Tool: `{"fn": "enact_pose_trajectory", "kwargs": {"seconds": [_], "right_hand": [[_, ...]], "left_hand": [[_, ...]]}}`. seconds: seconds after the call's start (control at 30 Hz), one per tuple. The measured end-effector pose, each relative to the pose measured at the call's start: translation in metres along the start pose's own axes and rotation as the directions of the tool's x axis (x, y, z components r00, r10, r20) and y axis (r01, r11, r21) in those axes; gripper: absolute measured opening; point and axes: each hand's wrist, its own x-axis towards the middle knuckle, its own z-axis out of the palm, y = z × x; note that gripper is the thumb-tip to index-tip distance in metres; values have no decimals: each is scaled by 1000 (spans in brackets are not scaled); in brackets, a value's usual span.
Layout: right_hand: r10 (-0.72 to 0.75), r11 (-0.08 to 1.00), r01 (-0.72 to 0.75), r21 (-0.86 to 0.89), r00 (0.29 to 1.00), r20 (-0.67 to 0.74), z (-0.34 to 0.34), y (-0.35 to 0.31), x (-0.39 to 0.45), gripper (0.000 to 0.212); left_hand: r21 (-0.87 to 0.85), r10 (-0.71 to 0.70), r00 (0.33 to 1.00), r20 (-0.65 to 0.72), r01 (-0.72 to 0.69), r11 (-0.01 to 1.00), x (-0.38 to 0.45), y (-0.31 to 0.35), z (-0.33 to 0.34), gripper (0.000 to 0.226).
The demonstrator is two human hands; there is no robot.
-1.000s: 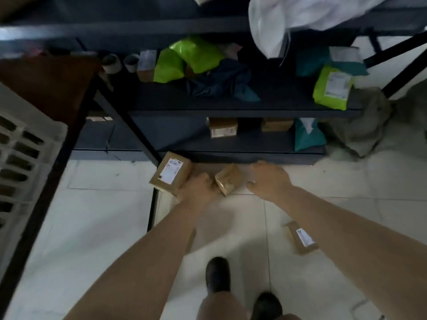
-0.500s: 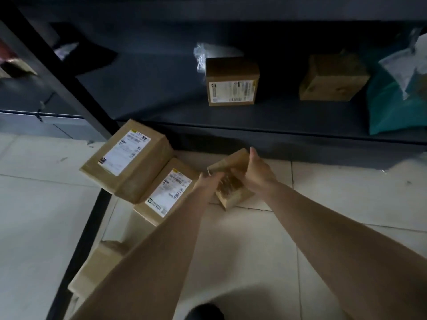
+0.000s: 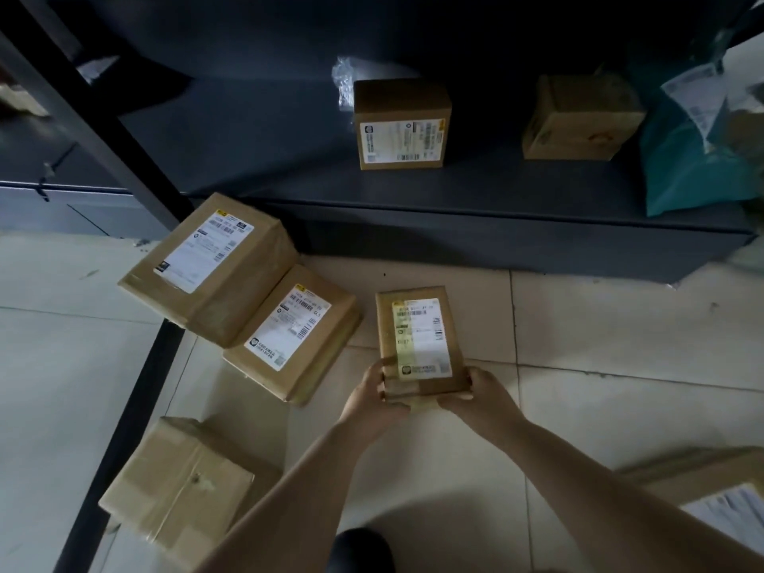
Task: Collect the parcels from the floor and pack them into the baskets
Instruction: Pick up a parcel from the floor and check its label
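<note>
I'm seeing a large labelled box [image 3: 211, 268] lying at far left on the tiled floor [image 3: 620, 324], a flatter parcel [image 3: 295, 335] leaning against it, and a plain carton [image 3: 177, 490] sitting nearer me. At centre, my left hand [image 3: 372, 401] and right hand [image 3: 481, 397] are both gripping the near end of a small labelled parcel [image 3: 419, 341], label facing up. On the shelf [image 3: 454, 188] beyond are sitting two boxes, with a teal mailer [image 3: 694, 159] at right

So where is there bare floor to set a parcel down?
Free: tiles right of the held parcel, up to the shelf base, and the far-left floor beyond the black rail. Crowded: left of both hands, three boxes.
</note>
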Motion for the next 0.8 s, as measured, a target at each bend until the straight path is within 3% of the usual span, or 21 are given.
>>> {"fn": "enact_pose_trajectory", "kwargs": {"seconds": [0.1,0.17,0.23,0.3,0.37,0.43,0.57,0.7,0.8], "right_hand": [[69,991,-82,-105,990,-124,10,0,4,51],[26,966,-86,-244,971,-240,17,-11,4,66],[-137,901,8,-433,954,-267,27,-26,4,73],[-286,792,114,-600,937,-200,40,-43,9,72],[-334,751,219,-622,940,-73,58,-62,20,71],[-363,737,330,-589,929,66,79,-81,32,67],[-322,705,402,-584,915,241,124,-104,48,67],[-231,708,334,-622,942,243,137,-105,53,63],[-251,659,302,-689,952,177,127,-97,52,61]], "left_hand": [[-114,-4,1000,-12,3,993,4,-6,6,67],[45,19,995,-102,-14,999,4,-6,-1,67],[241,91,966,-241,-31,970,0,-6,-16,62],[430,204,899,-388,-19,902,-5,-4,-37,58],[542,285,810,-513,48,839,-8,-3,-61,57],[578,265,773,-577,156,801,-7,-6,-85,61],[632,112,866,-487,261,730,-5,-23,-108,63],[703,168,890,-423,205,681,-8,-32,-106,65],[762,247,898,-365,136,634,-13,-36,-104,65]]}}
